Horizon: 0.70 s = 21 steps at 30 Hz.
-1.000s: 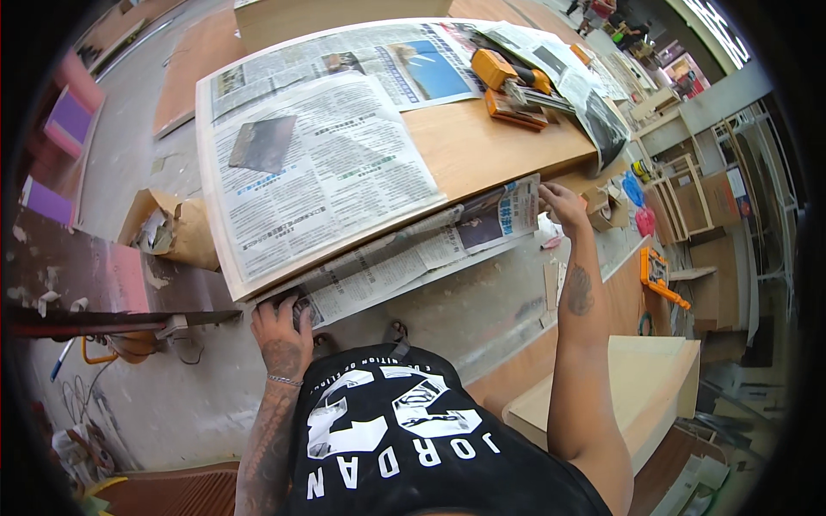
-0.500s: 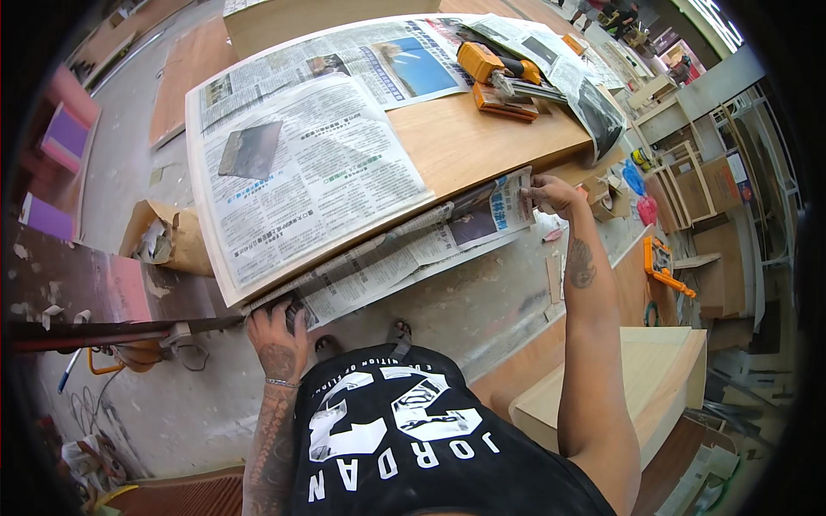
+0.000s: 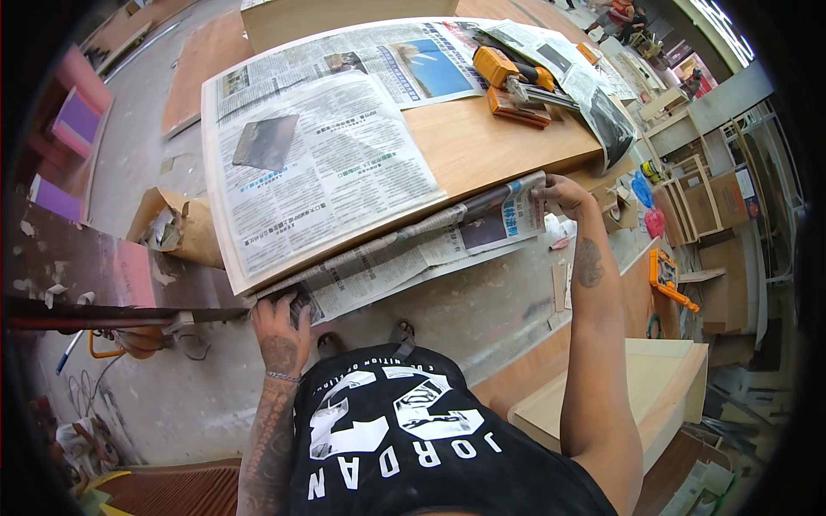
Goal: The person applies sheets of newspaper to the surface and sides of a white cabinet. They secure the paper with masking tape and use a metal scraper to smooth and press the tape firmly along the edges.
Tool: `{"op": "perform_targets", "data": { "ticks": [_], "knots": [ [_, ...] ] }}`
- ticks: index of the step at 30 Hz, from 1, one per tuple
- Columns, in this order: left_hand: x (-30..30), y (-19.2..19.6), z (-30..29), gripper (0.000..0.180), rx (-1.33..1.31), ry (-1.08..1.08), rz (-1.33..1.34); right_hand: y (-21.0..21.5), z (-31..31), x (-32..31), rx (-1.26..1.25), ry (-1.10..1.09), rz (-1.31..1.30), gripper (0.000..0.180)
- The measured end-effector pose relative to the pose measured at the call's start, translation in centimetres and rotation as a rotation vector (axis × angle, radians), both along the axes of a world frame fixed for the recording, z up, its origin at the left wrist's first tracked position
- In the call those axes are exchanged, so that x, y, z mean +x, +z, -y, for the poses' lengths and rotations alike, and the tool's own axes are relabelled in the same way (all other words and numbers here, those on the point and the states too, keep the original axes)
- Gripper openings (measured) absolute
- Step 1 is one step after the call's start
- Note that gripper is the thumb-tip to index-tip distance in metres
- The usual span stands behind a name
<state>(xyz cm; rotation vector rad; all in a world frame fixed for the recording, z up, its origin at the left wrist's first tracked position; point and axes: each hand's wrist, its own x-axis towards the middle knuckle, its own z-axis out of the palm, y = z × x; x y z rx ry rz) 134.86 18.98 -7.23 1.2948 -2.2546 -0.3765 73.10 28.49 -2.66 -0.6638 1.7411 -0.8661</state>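
Along the near edge of a wooden panel [image 3: 490, 138], a strip of newspaper [image 3: 404, 258] hangs down, its upper edge folded over. My left hand [image 3: 280, 331] grips the strip's left end, thumb and fingers around the paper. At the right end, my right hand [image 3: 568, 196] pinches the top corner. Other newspaper sheets [image 3: 335, 181] cover the panel's left and far parts, leaving bare wood at the right. A dark rectangle [image 3: 266, 142] shows on the nearest sheet; I cannot tell if it is printed or loose. An orange and black nail gun [image 3: 514, 79] lies on the panel.
A crumpled brown paper bag [image 3: 176, 228] stands left of the panel. A pale wooden box [image 3: 619, 387] is close by my right arm. Farther right are an orange tool case [image 3: 667, 275] and stacked wood frames [image 3: 701, 202]. People [image 3: 621, 17] are in the far background.
The view has shifted slightly, so the panel sits a little farther right. Both hands keep hold of the newspaper strip, its right end lifted slightly nearer the panel's edge.
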Motion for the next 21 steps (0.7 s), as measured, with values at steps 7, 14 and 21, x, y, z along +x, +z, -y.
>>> {"op": "perform_targets", "data": {
  "ticks": [7, 14, 21],
  "knots": [
    [0.9, -0.5, -0.1, 0.032, -0.041, 0.010, -0.047, 0.5, -2.1, 1.0, -0.134, -0.015, -0.028, 0.041],
    [0.9, -0.9, 0.3, 0.034, -0.023, 0.026, -0.021, -0.2, -3.3, 1.8, -0.052, 0.060, -0.158, 0.031],
    [-0.5, 3.8, -1.0, 0.040, -0.299, 0.027, -0.277, 0.5, -3.9, 2.9, -0.011, 0.001, -0.374, 0.019]
  ]
}}
